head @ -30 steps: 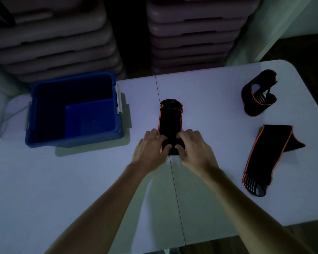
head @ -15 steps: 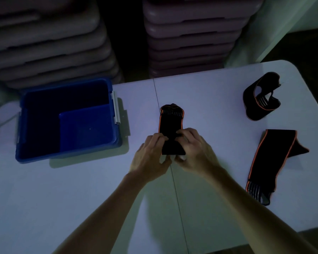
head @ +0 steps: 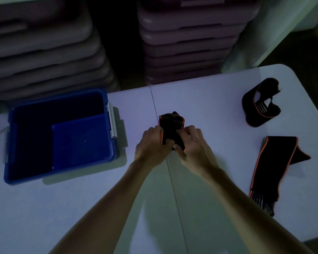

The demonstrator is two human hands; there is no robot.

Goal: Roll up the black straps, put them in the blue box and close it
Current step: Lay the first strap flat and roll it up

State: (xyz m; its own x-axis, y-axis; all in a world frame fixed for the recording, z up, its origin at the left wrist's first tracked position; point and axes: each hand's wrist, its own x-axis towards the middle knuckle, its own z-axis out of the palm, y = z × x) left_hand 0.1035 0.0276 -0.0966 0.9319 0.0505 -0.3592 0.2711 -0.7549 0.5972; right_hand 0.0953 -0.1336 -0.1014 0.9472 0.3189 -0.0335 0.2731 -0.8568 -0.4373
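The left hand (head: 151, 143) and right hand (head: 193, 145), fingers curled, together clamp a partly rolled black fabric strap with orange edging (head: 171, 129) (its far end loose). Left of them sits the open blue plastic box (head: 59, 134); two more straps lie to their right.

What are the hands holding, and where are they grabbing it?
Both hands, left hand and right hand, hold one black strap with orange edging. The fingers pinch its near, rolled-up end; the far end sticks out beyond them.
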